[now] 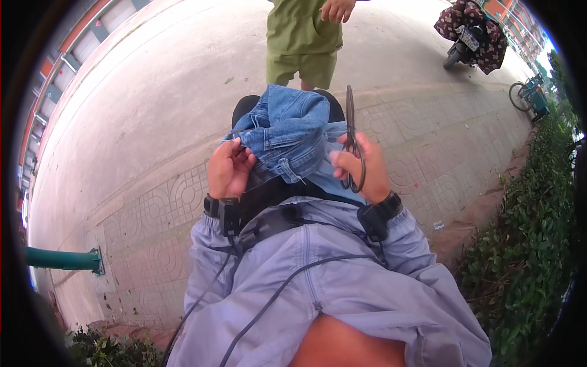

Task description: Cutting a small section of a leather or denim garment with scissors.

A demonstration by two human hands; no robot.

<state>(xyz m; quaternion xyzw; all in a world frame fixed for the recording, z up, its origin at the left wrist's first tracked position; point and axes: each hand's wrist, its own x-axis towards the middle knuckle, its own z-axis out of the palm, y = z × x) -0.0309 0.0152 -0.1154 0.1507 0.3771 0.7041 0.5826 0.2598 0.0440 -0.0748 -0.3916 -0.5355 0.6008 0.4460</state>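
blue denim (292, 125), rumpled — dark scissors (350, 113) beside it, blades together

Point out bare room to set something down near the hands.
Mostly bare: paving between the green pole and left sleeve; concrete left of the blue denim; paving between the scissors and hedge, with small litter. Crowded: the middle, where the left hand is at the denim's edge and the right hand holds the scissors.

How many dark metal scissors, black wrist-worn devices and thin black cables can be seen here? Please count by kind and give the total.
Dark metal scissors, in the right hand: 1
Black box-shaped wrist devices: 2
Thin black cables: 2
Total: 5
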